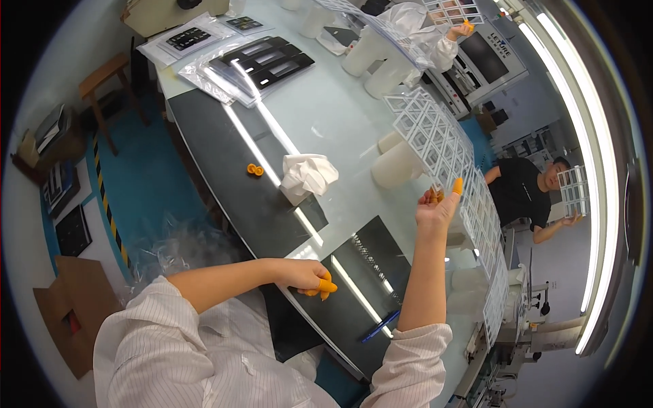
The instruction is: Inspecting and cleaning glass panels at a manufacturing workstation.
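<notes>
My left hand (303, 276) is over the dark mat (218, 160) at the table's near edge. Its fingers, in orange finger cots, are curled together; whatever they hold, if anything, is hidden. My right hand (439, 207) reaches forward to a white lattice rack (435, 132). An orange-capped thumb lies against the rack's near edge, and the other fingers curl at its underside. The rack rests tilted on white cylindrical containers (394, 166). Between my hands and the far mat stands a crumpled white tissue pack (307, 175).
Loose orange finger cots (254, 170) lie left of the tissue. A blue pen (381, 326) is beside my right forearm. Black panels (262, 64) in plastic sit farther left. Across the table, one person's gloved hand (461, 30) and another person (524, 194) hold similar racks.
</notes>
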Demonstrator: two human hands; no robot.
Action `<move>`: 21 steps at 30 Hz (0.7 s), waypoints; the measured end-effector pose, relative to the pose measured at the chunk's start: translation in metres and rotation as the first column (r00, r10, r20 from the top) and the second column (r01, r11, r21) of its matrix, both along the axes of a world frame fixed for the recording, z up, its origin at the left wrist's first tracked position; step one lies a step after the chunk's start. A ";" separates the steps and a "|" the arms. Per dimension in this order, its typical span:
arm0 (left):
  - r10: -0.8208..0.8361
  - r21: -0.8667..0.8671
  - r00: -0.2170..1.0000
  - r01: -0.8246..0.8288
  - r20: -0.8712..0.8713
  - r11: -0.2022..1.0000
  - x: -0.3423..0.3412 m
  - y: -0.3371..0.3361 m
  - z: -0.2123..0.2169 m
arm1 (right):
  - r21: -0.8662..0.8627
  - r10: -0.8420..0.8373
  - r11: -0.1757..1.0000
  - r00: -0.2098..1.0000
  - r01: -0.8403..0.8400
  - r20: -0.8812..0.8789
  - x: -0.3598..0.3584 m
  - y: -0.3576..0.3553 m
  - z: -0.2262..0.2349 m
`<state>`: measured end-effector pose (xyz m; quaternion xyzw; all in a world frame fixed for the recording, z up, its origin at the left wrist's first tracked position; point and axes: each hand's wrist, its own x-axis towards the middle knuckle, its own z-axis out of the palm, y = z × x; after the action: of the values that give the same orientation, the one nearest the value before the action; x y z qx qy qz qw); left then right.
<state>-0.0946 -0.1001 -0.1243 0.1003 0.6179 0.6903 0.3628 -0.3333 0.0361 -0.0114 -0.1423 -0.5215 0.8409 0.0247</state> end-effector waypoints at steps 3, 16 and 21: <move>0.268 0.241 0.963 -0.270 0.042 0.932 0.010 0.002 -0.015 | -0.083 0.118 0.990 0.992 -0.114 0.040 0.047 -0.008 -0.001; 0.273 0.689 0.840 -0.542 0.469 0.481 -0.003 -0.007 -0.041 | 0.376 0.075 0.926 0.994 -0.040 -0.079 0.292 0.133 -0.087; 0.342 0.639 0.755 -0.656 0.560 0.401 0.000 0.004 -0.036 | 0.620 -0.237 0.750 0.969 0.231 -0.074 0.338 0.203 -0.093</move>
<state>-0.0946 -0.0962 -0.1604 -0.0605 0.1601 0.9740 0.1482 0.0048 0.2395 -0.1048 -0.1939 -0.7484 0.6102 0.1730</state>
